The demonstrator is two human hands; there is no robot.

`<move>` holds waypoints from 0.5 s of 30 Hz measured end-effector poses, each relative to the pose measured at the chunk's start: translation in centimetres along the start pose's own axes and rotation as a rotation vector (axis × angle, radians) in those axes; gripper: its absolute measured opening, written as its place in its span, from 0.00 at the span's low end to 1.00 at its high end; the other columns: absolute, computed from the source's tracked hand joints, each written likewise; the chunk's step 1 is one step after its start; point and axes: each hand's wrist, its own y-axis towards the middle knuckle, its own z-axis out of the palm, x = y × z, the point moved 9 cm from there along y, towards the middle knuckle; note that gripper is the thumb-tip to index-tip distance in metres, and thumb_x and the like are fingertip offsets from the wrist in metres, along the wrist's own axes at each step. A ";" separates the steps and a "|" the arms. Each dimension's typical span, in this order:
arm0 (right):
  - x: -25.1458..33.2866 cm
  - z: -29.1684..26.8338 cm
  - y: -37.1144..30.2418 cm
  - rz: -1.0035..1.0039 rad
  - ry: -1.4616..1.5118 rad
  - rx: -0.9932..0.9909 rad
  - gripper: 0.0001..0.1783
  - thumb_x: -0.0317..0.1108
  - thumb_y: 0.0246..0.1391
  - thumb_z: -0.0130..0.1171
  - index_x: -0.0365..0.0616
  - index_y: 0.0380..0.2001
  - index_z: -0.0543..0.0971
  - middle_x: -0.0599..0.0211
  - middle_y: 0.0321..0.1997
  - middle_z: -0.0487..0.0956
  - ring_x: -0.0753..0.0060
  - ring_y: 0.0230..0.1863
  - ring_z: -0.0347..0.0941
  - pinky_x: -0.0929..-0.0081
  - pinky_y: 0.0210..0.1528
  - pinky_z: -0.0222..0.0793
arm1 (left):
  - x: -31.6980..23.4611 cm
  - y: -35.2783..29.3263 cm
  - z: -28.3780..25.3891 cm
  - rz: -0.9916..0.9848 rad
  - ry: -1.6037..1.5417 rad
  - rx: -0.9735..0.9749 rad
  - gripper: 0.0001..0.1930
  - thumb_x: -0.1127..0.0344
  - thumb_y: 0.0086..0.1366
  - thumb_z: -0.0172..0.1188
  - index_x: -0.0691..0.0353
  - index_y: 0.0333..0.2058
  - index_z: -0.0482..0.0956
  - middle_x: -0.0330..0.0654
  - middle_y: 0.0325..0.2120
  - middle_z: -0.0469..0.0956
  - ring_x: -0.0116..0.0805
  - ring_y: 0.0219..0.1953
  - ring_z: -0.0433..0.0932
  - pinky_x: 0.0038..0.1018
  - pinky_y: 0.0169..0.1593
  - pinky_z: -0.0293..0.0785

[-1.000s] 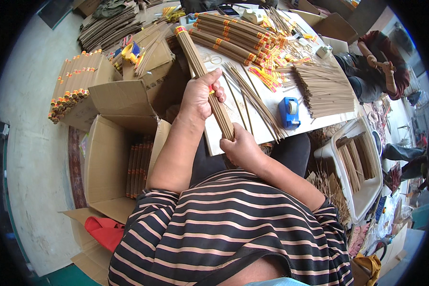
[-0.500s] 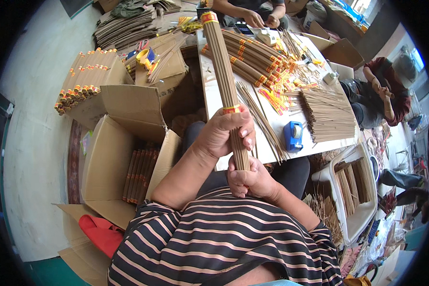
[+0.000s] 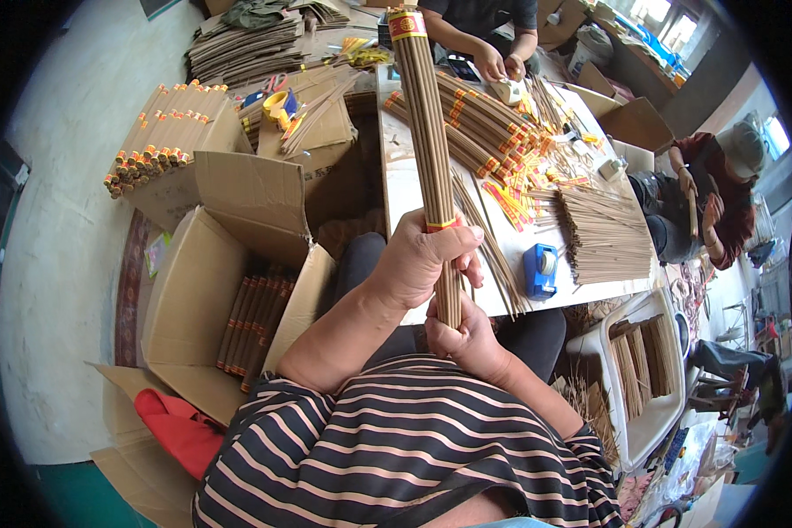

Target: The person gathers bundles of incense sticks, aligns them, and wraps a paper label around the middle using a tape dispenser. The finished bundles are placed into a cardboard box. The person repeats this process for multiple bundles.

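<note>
Brown incense bundle (image 3: 424, 132) upright; left hand (image 3: 422, 260) fingers clenched round it; right hand (image 3: 460, 339) grasping its base.

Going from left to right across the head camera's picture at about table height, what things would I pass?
Open cardboard box with packed stick bundles → left hand gripping the long bundle of sticks → blue tape dispenser → loose pile of sticks → white tray of sticks.
</note>
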 end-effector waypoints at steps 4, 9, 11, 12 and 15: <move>-0.1 1.4 -0.6 0.178 0.276 0.149 0.08 0.26 0.49 0.53 0.43 0.33 0.66 0.72 0.19 0.66 0.82 0.14 0.59 0.83 0.17 0.55 | 0.0 0.1 0.4 -0.034 -0.070 0.086 0.09 0.69 0.54 0.58 0.60 0.20 0.68 0.36 0.12 0.66 0.33 0.17 0.73 0.29 0.23 0.74; -0.4 2.0 -1.1 0.229 0.409 0.194 0.09 0.23 0.47 0.54 0.42 0.33 0.68 0.72 0.18 0.66 0.81 0.14 0.59 0.83 0.17 0.55 | -0.1 0.0 1.1 -0.071 -0.145 0.127 0.09 0.71 0.54 0.59 0.61 0.19 0.68 0.36 0.12 0.66 0.32 0.17 0.74 0.28 0.23 0.75; -0.3 1.5 -0.9 0.190 0.292 0.137 0.08 0.25 0.48 0.54 0.43 0.33 0.68 0.73 0.20 0.67 0.82 0.15 0.60 0.84 0.18 0.56 | -0.4 0.0 1.0 -0.047 -0.105 0.111 0.09 0.71 0.54 0.58 0.61 0.19 0.68 0.36 0.12 0.66 0.33 0.17 0.74 0.28 0.23 0.74; -0.2 1.2 -0.7 0.150 0.204 0.089 0.08 0.25 0.48 0.54 0.43 0.33 0.68 0.73 0.21 0.67 0.83 0.16 0.60 0.84 0.19 0.57 | -0.6 0.0 0.8 -0.024 -0.083 0.105 0.09 0.71 0.54 0.58 0.60 0.19 0.68 0.36 0.12 0.66 0.32 0.17 0.74 0.28 0.23 0.74; 0.2 0.7 -0.5 0.069 0.043 0.021 0.08 0.27 0.49 0.54 0.44 0.34 0.68 0.75 0.24 0.67 0.85 0.18 0.61 0.85 0.20 0.58 | -1.1 -0.1 0.7 0.006 -0.055 0.083 0.09 0.72 0.54 0.58 0.60 0.18 0.68 0.36 0.12 0.66 0.32 0.17 0.74 0.28 0.23 0.74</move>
